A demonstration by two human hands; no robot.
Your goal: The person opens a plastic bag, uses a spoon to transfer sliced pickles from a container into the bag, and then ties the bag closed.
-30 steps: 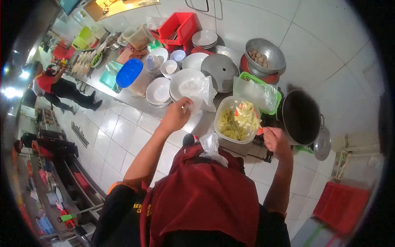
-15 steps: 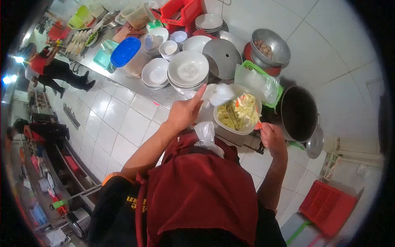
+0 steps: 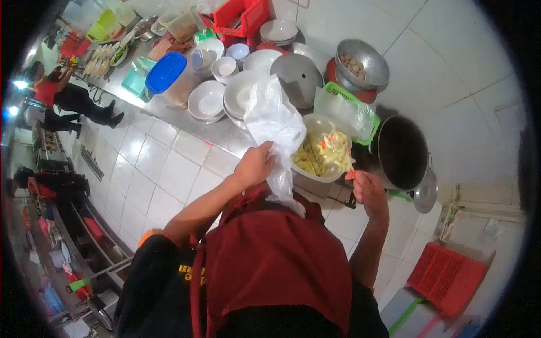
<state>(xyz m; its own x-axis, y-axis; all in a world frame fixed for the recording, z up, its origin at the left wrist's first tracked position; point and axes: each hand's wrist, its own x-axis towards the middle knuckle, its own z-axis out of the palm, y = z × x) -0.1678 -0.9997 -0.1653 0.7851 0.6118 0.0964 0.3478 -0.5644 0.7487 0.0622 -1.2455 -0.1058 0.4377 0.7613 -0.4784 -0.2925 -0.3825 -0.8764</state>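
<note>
My left hand point(image 3: 256, 164) is closed on a thin, whitish plastic bag point(image 3: 275, 115), which spreads up over part of the stacked white bowls point(image 3: 235, 94). My right hand point(image 3: 369, 192) grips the orange handle point(image 3: 350, 174) of a utensil. Pale cut vegetables with orange bits point(image 3: 333, 151) are heaped at its far end, hiding its head. That heap is over a pale plastic tub point(image 3: 316, 180) of greenish-yellow cut vegetables point(image 3: 307, 159).
A green basket point(image 3: 366, 135) with clear plastic bags sits behind the tub. To the right are a deep dark pot point(image 3: 401, 152) and a metal bowl of round items point(image 3: 363, 65). A blue-lidded container point(image 3: 166, 73) stands left. Other people point(image 3: 73, 96) are at far left.
The plastic bag has risen and spread out in front of the bowls, and my left fingers have closed on it. My right hand stays near the tub with the heaped utensil.
</note>
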